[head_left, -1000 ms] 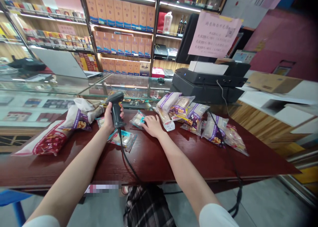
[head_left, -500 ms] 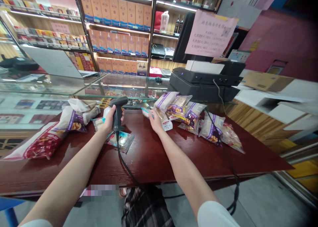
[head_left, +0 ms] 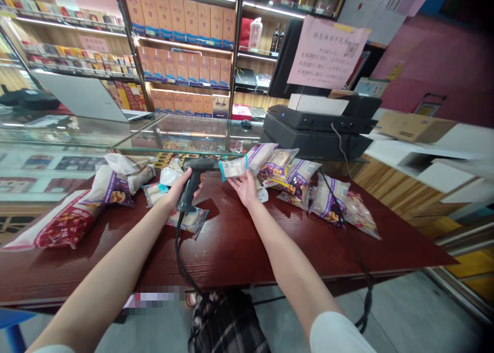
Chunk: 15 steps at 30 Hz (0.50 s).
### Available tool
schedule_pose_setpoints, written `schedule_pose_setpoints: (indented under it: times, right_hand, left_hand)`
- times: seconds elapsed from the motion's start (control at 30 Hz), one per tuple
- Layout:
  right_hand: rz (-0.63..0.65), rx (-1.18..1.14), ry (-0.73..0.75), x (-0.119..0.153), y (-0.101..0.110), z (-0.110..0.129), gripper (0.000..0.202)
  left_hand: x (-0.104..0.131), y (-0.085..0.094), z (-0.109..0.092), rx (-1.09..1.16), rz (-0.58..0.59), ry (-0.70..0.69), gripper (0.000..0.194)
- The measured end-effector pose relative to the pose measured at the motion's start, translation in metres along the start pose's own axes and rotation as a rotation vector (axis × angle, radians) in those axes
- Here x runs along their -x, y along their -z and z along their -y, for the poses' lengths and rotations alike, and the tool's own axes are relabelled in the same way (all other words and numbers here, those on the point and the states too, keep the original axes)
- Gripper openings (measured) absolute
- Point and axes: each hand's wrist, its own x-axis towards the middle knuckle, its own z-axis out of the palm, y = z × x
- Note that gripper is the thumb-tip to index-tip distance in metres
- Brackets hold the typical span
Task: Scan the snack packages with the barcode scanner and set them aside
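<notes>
My left hand (head_left: 180, 191) is wrapped round the handle of a black barcode scanner (head_left: 190, 188), its head facing right. In my right hand (head_left: 245, 188) is a small clear snack packet (head_left: 234, 168) with blue ends, held up before the scanner's head and just apart from it. Under the scanner, another blue-edged packet (head_left: 190, 220) lies on the table. Just behind my right hand sit purple-and-white snack bags (head_left: 260, 157), with more purple bags (head_left: 299, 183) farther right. To the left are a red-and-white bag (head_left: 62, 222) and a purple-and-white bag (head_left: 111, 186).
The dark red table (head_left: 231, 255) carries all the bags. Behind it stand a glass counter (head_left: 185, 129), a silver laptop (head_left: 85, 98) and a black register with a monitor (head_left: 316, 126). The scanner's cord (head_left: 179, 255) hangs over the front edge; another cable (head_left: 357, 250) crosses at right.
My right hand has lifted the small packet and turned it face-up toward the scanner. My left hand has shifted the scanner right, swinging its head round toward the packet.
</notes>
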Motion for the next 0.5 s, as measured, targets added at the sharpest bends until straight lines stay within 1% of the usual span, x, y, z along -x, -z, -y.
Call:
schedule_pose_setpoints:
  times: [0.1,0.17,0.33,0.5]
  right_hand:
    - [-0.010,-0.028,-0.007,0.002,-0.002,0.003,0.029]
    - [-0.012,-0.029,0.000,0.003,-0.003,0.004,0.030]
    - [0.002,0.007,0.020,0.002,-0.001,0.003,0.031]
    - [0.001,-0.015,0.013,0.004,-0.003,0.005,0.026]
  left_hand:
    - [0.001,-0.006,0.005,-0.013,-0.004,0.074,0.047]
    - [0.001,-0.008,0.007,-0.015,0.010,0.091,0.047]
    - [-0.002,-0.002,0.010,0.011,0.047,0.062,0.049]
    - [-0.006,0.005,0.012,0.012,0.047,0.011,0.052]
